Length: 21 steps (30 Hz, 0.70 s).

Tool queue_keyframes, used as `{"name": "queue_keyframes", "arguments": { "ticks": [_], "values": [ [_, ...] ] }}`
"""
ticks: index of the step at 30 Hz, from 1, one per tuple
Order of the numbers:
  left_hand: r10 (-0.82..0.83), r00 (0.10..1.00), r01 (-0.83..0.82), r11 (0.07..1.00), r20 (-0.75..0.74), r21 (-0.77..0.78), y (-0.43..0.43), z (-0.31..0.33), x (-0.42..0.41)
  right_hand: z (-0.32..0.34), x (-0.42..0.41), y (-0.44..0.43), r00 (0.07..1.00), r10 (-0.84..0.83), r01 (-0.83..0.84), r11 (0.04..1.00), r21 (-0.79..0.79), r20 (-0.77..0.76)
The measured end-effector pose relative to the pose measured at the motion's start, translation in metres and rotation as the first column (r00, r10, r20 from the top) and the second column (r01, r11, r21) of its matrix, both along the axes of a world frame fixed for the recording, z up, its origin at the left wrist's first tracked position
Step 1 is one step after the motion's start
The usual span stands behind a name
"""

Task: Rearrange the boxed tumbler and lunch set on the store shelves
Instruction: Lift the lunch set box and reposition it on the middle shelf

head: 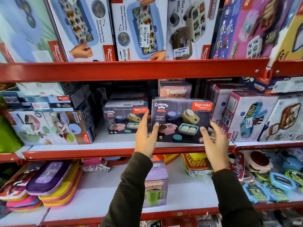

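Observation:
A dark "Crunchy Bite" lunch set box (pixel 180 118) stands on the white middle shelf (pixel 114 136), near its front edge. My left hand (pixel 146 136) grips the box's left edge, thumb on the front face and fingers up the side. At the lower right corner, my right hand (pixel 213 141) holds it with the thumb on the front and the fingers curled round the right side. On top of it, further back, lies a purple tumbler box (pixel 175 89). A second purple tumbler box (pixel 155 185), showing a green mug, stands on the shelf below, partly behind my left sleeve.
A second Crunchy Bite box (pixel 124 118) sits just left, set further back. A pink boxed set (pixel 249 115) presses close on the right, and more lunch boxes (pixel 49 126) are on the left. Red shelf rails (pixel 131 71) run across above and below. Flat pouches (pixel 49 182) fill the lower left.

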<state>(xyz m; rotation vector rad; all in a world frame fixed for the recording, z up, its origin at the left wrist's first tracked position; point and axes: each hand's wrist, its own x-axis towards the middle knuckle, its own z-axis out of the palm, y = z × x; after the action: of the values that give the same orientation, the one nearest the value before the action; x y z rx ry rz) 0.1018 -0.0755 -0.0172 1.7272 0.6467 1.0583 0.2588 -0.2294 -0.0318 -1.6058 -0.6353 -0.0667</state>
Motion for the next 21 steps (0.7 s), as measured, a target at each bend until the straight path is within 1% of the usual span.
{"name": "queue_keyframes", "arguments": {
  "ticks": [2,5,8,11,15,21],
  "values": [
    [0.012,0.997,-0.009,0.999,0.081,-0.036,-0.002,0.004,-0.013,0.009,-0.011,-0.003,1.000,0.016,-0.016,0.999,0.028,0.003],
    [0.048,0.991,-0.050,0.999,0.126,0.010,-0.001,0.009,-0.032,0.021,-0.027,-0.004,0.998,0.041,-0.045,0.996,0.076,0.044],
    [0.073,0.983,-0.078,0.997,0.171,0.024,0.002,0.014,-0.048,0.026,-0.037,-0.001,0.995,0.083,-0.089,0.991,0.103,0.061],
    [0.116,0.978,-0.128,0.990,0.172,0.063,0.001,0.016,-0.060,0.023,-0.042,0.003,0.992,0.103,-0.110,0.988,0.107,0.074],
    [0.159,0.974,-0.171,0.983,0.165,0.063,0.002,0.013,-0.071,0.021,-0.048,0.008,0.988,0.125,-0.133,0.986,0.100,0.086],
    [0.186,0.975,-0.195,0.978,0.122,0.073,0.003,0.013,-0.081,0.019,-0.056,0.013,0.987,0.141,-0.149,0.984,0.100,0.080]
  ]
}}
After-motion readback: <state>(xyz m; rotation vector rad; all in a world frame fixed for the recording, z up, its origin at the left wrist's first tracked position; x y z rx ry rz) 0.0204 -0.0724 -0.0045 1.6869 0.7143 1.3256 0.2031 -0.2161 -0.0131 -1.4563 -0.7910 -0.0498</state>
